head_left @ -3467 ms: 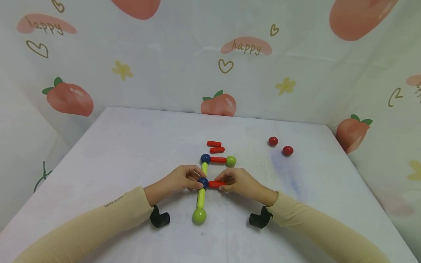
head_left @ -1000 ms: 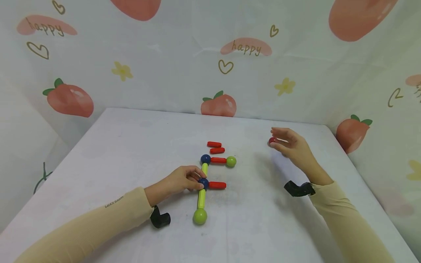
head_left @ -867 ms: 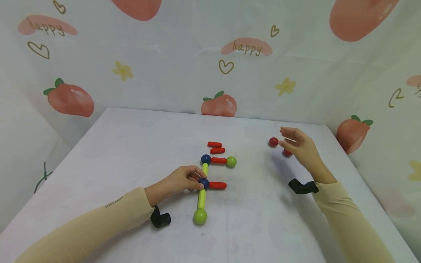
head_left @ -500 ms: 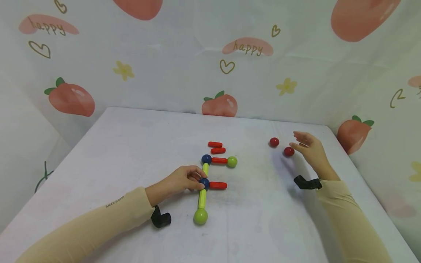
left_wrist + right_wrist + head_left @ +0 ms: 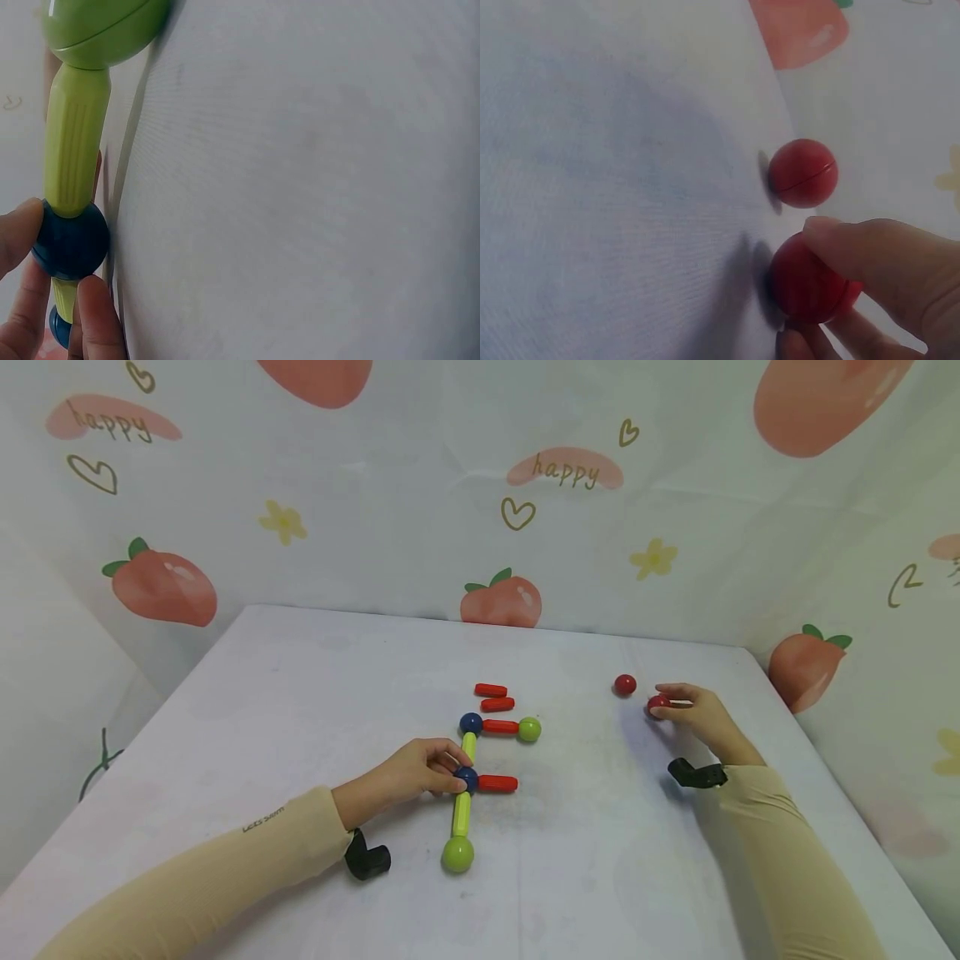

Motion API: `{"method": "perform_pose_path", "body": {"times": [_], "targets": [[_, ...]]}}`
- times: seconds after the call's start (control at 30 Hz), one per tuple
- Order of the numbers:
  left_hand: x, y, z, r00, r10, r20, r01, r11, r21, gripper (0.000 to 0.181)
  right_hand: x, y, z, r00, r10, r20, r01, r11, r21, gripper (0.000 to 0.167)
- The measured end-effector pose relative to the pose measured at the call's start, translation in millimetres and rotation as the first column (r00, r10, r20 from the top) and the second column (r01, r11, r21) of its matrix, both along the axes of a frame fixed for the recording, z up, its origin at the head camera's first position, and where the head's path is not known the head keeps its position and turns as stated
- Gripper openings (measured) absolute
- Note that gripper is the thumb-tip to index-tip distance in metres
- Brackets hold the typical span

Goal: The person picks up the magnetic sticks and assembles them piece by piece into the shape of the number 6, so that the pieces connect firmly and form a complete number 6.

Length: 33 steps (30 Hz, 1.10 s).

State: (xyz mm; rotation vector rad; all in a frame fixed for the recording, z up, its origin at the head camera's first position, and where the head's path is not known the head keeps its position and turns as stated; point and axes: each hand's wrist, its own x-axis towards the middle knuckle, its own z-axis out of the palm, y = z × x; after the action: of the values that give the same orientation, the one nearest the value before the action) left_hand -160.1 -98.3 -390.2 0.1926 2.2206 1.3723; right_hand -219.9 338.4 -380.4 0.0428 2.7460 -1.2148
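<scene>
My left hand [image 5: 418, 771] pinches the nearer blue ball [image 5: 71, 240] between thumb and fingers. Yellow-green rods join that ball to a green ball [image 5: 457, 854] at the near end and to another blue ball [image 5: 471, 723] beyond. A red rod [image 5: 498, 783] points right from the held ball, its other end bare. From the far blue ball a second red rod [image 5: 500, 727] leads to a smaller-looking green ball [image 5: 529, 729]. At the right, my right hand [image 5: 701, 717] pinches a red ball [image 5: 807, 279] between thumb and fingers, low at the table surface.
Another red ball [image 5: 625, 685] sits just left of and behind the one in my right hand. Two loose red rods [image 5: 491, 690] [image 5: 497, 703] lie behind the joined pieces. A printed cloth [image 5: 420, 552] hangs behind the white table [image 5: 337, 652].
My right hand has let go of the red rod, moved right past the farther red ball, and come down onto the nearer one, fingers closing round it. My left hand stays on the blue ball.
</scene>
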Motion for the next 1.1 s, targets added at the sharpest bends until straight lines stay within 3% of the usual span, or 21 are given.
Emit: {"method": "perform_pose_path", "body": {"times": [0.2,1.1], "targets": [[0.0,-0.4,-0.9,1.0,-0.001,0.0,0.001,1.0,0.01,0.028,-0.3,-2.2,0.4,0.999,-0.008,0.049,0.008,1.0,-0.007,0.062],[-0.2,-0.4,-2.2,1.0,-0.01,-0.012,0.011,1.0,0.019,0.027,-4.9,0.0,-4.0,0.999,-0.006,0.044,0.005,1.0,0.022,0.059]]}}
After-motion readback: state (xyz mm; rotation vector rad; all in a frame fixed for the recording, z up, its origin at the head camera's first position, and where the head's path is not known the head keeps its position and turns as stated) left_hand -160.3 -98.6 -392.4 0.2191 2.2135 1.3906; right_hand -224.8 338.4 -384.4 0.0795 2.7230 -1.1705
